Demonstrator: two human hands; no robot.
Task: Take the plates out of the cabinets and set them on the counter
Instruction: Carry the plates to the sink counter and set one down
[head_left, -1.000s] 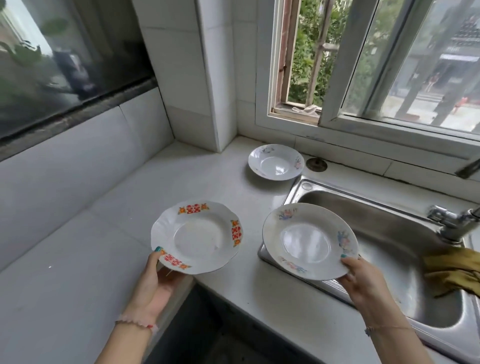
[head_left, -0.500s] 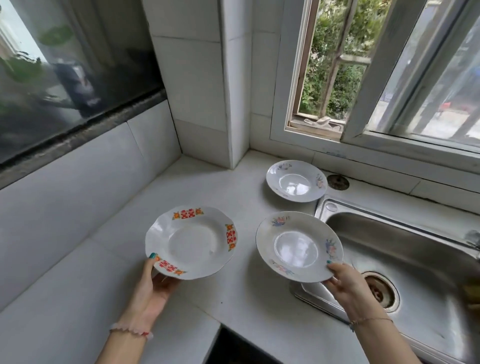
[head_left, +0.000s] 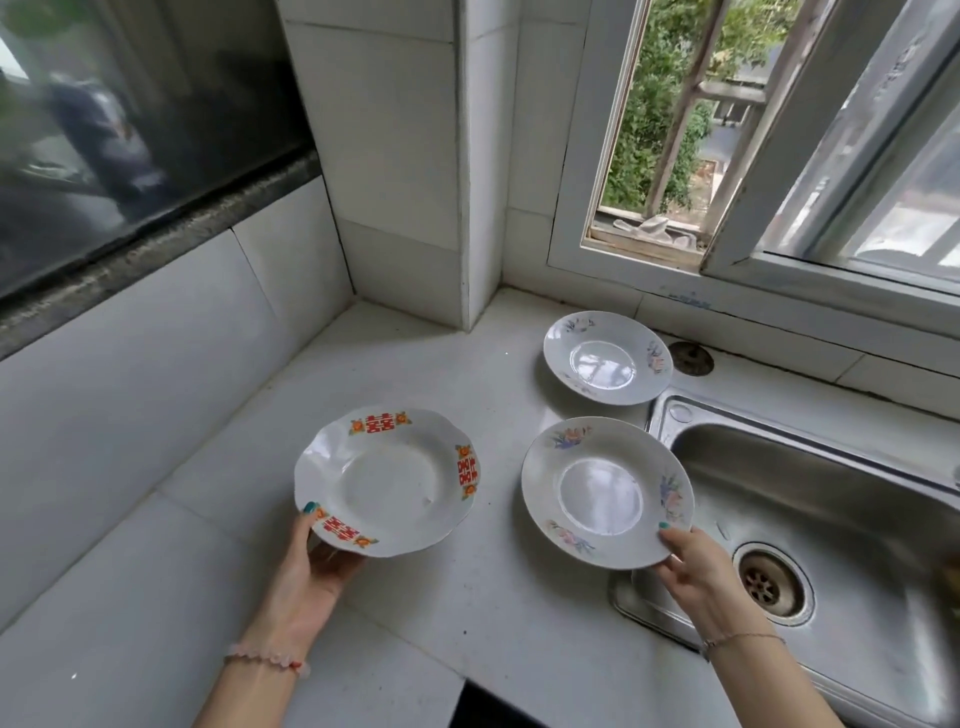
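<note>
My left hand (head_left: 311, 564) grips the near rim of a white scalloped plate with red and orange marks (head_left: 387, 480), thumb on top, holding it just above the white counter (head_left: 218, 519). My right hand (head_left: 693, 569) pinches the near right rim of a white floral plate (head_left: 605, 491), which hangs over the counter beside the sink's left edge. A third floral plate (head_left: 607, 357) lies flat on the counter farther back, near the window sill.
A steel sink (head_left: 810, 525) with a drain fills the right side. A round metal cap (head_left: 691, 358) sits behind it. Tiled walls and a corner pillar bound the counter at left and back; a partly open window stands behind. A dark gap (head_left: 498, 706) opens below the counter's front edge.
Both hands carried their plates forward over the counter, away from its front edge. The right-hand plate moved left, off the sink and nearer the plate lying at the back.
</note>
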